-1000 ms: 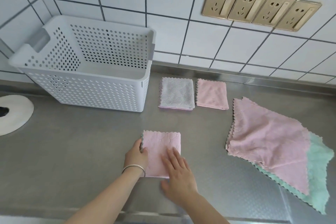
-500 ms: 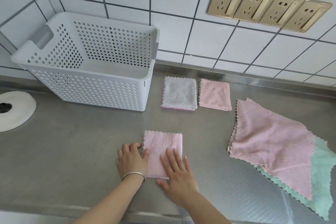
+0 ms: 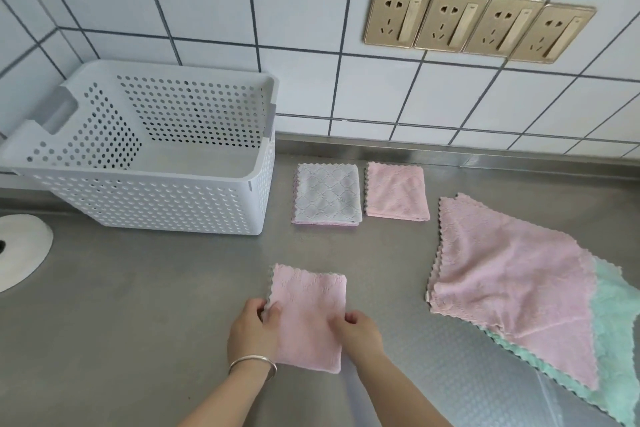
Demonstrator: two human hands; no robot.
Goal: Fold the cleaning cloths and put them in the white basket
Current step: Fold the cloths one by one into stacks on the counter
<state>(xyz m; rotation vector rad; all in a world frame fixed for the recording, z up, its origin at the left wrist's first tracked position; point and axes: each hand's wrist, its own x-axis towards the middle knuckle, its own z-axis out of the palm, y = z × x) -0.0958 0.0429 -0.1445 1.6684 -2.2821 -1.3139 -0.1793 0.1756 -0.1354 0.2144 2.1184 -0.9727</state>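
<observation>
Both hands grip one folded pink cloth [image 3: 308,317] near the front of the steel counter [image 3: 138,305]: the left hand [image 3: 252,328] pinches its left edge, thumb on top, and the right hand [image 3: 360,331] curls round its right edge. Behind and to the left stands the white basket [image 3: 145,198], with no cloth visible inside. At right an unfolded pink cloth [image 3: 512,284] lies spread over a green cloth [image 3: 613,322]. Just beside the basket lie a folded grey cloth [image 3: 327,194] and a smaller folded pink one [image 3: 396,191].
</observation>
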